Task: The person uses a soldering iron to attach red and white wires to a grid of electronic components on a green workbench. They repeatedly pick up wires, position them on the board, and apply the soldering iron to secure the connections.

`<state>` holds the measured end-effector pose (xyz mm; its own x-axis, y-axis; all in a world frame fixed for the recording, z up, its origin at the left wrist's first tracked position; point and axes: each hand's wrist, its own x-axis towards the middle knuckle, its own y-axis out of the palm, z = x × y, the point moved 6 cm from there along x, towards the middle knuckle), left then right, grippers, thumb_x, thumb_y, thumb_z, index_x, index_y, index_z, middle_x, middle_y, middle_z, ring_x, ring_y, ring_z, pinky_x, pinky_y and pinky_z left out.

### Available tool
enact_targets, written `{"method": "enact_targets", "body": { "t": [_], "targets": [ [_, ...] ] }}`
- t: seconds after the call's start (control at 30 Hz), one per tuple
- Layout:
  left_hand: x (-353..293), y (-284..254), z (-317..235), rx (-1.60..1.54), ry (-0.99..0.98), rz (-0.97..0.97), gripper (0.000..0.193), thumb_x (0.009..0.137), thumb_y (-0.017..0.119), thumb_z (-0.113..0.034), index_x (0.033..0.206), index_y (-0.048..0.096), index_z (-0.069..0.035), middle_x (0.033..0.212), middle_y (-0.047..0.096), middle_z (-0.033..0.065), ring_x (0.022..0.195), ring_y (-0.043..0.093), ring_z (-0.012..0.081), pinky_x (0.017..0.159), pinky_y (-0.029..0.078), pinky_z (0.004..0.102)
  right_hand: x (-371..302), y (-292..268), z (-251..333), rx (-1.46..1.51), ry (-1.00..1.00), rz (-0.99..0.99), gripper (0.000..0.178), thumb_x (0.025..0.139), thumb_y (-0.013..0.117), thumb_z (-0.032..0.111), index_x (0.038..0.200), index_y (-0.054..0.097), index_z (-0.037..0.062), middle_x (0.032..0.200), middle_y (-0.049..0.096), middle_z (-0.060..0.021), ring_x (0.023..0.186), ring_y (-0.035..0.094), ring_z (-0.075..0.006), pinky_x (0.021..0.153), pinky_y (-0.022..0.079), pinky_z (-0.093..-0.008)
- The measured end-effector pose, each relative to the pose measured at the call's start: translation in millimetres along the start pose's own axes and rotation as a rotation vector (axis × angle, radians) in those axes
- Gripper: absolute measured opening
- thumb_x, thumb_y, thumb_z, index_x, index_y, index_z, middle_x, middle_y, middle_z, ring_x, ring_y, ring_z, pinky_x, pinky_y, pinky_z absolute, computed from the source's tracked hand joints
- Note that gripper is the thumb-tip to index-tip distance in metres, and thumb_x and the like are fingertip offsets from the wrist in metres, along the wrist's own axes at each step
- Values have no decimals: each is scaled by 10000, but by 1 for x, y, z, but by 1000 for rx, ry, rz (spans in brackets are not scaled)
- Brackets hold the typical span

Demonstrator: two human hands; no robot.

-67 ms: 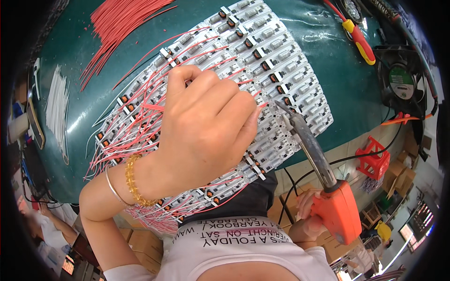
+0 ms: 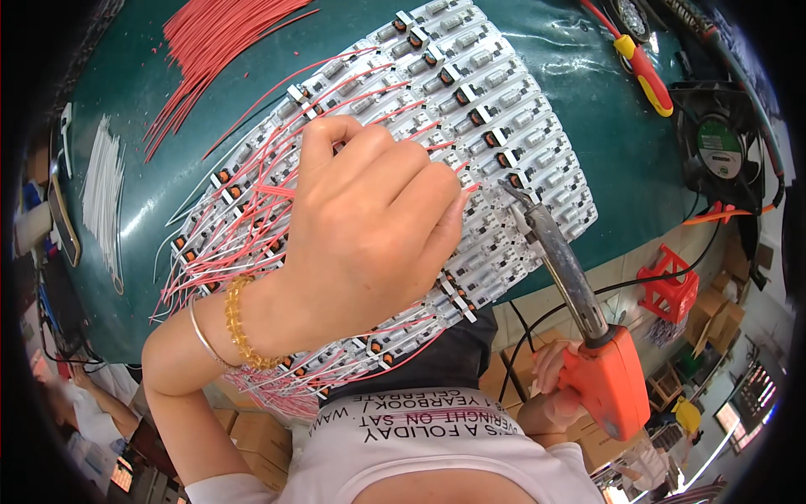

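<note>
My left hand (image 2: pixel 369 227) is closed above a wide panel of white circuit boards (image 2: pixel 546 126), its fingertips hidden underneath. Short red wires (image 2: pixel 275 191) stick out from it on the left, and a red wire end shows past its right side. In my right hand (image 2: pixel 554 391) is a soldering iron (image 2: pixel 606 370) with an orange pistol-shaped handle. Its dark bent tip is over the boards, a little right of the red wire end; contact with the board cannot be made out. Red and white wires hang off the panel's left side.
A pile of red wires (image 2: pixel 214 42) lies at the far left, with a bundle of white wires (image 2: pixel 102 197) nearer. At the far right are a red-and-yellow screwdriver (image 2: pixel 646 80) and a black fan (image 2: pixel 720 147). A red plastic stool (image 2: pixel 670 284) stands below the table, beside a black cable.
The soldering iron has shifted slightly to the right, its tip moving a little away from the red wire end. My left hand has stayed almost still.
</note>
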<state>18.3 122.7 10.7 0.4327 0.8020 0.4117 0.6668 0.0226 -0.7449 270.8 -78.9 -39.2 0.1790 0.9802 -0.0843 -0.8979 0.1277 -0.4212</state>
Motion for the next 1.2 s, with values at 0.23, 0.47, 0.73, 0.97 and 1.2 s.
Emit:
{"method": "enact_targets", "body": {
  "t": [0.23,0.47,0.73,0.97,1.2],
  "targets": [
    [0,0,0,2,0,17,144,695,732,13,737,625,-75,616,529,5,599,493,190,709,350,351,24,19,21,239,90,163,475,749,731,487,582,520,95,546,511,-10,496,513,-206,497,401,-305],
    [1,-5,1,-105,54,29,162,691,768,-38,803,652,-57,658,555,25,619,501,211,748,376,369,32,29,32,414,-200,192,711,861,602,566,1211,408,-21,541,461,33,470,456,-112,510,402,-270],
    [0,-5,-7,76,125,14,178,694,753,-36,814,623,-56,763,576,49,721,521,246,744,379,383,25,26,32,450,-175,248,823,867,574,600,1346,369,-38,550,461,34,453,435,-99,513,415,-264],
    [0,0,-10,65,67,40,191,691,728,-23,822,591,-50,828,576,73,793,531,268,725,374,383,17,22,26,405,-150,181,831,848,582,624,1319,390,-33,527,450,46,444,434,-97,502,416,-259],
    [-2,4,-9,28,3,35,202,675,713,13,817,584,-48,848,581,80,811,538,269,725,376,374,8,10,19,83,348,177,212,757,641,170,632,511,60,590,551,-33,518,549,-184,504,443,-302]
  ]
}}
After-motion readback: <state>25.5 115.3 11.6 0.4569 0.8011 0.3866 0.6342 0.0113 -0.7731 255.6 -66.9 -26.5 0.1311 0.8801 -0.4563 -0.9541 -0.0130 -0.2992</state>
